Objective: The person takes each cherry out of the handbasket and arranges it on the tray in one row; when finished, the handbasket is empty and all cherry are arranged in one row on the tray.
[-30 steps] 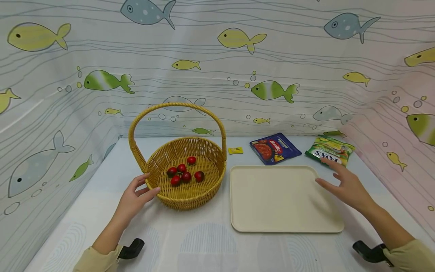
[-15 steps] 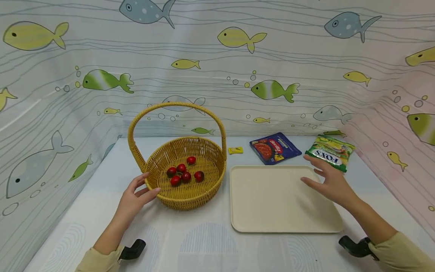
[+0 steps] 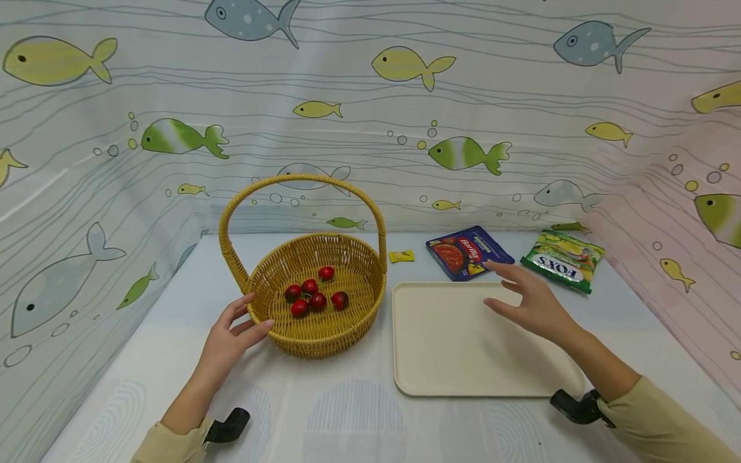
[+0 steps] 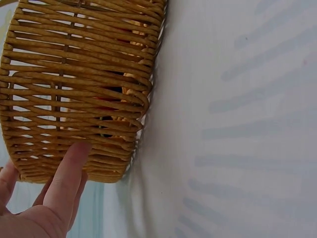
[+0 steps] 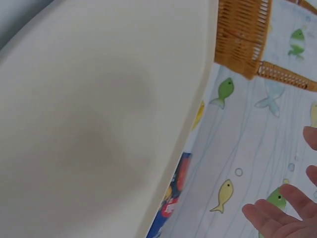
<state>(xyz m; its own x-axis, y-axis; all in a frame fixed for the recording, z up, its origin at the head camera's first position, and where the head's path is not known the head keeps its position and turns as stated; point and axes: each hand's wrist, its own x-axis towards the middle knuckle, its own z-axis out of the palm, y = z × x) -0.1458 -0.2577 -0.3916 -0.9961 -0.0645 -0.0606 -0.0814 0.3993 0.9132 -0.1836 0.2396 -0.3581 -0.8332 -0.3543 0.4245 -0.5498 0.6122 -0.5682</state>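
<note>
A yellow-brown wicker basket [image 3: 312,337] with a tall arched handle stands left of centre, several red cherries [image 3: 317,301] lying inside it. My left hand [image 3: 228,337] rests at its near left side, thumb and fingers spread along the rim. In the left wrist view, an outstretched finger [image 4: 67,173] lies against the outside of the woven wall. My right hand [image 3: 535,305] hangs over the right part of a cream tray [image 3: 440,341], fingers spread and holding nothing. The right wrist view shows loosely extended fingers [image 5: 292,213] beside the tray's surface.
Behind the tray lie a blue Barilla pouch [image 3: 460,254] and a green Fox's packet [image 3: 564,260]. A small yellow sachet [image 3: 401,256] lies just right of the basket. Fish-patterned cloth walls [image 3: 359,148] enclose the back and sides of the white table [image 3: 324,424].
My right hand has moved left from beside the Fox's packet to over the tray, holding nothing. My left hand stays at the basket, and the objects keep their places.
</note>
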